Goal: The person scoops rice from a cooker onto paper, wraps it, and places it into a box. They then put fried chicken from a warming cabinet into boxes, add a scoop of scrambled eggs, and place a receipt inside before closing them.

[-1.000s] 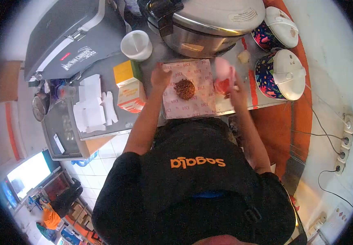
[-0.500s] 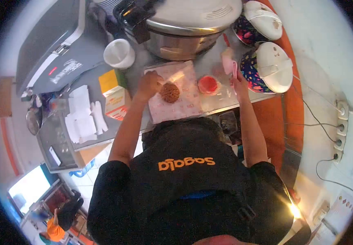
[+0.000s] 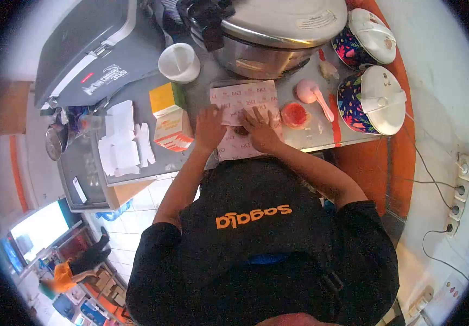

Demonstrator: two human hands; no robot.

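Near the middle of the table (image 3: pixel 308 138), printed paper (image 3: pixel 251 95) – probably light, limp and easily torn, best held by the outer edges. At its left edge, left hand (image 3: pixel 208 124) with fingers partly curled; impossible to tell if pinching. On its right side, right hand (image 3: pixel 261 130), fingers spread wide, with no grip to be seen. Just left of the right palm, brown food (image 3: pixel 241 130), mostly covered – likely soft and crumbly, safest lifted with paper underneath. Counted: one grey cooler (image 3: pixel 88 65), far left; one metal cooker (image 3: pixel 289 22), far; two flowered pots (image 3: pixel 375 100), right; one box (image 3: pixel 172 117), left; one white cup (image 3: pixel 179 65), far left; one pink scoop (image 3: pixel 311 93) and one red dish (image 3: pixel 296 115), right.
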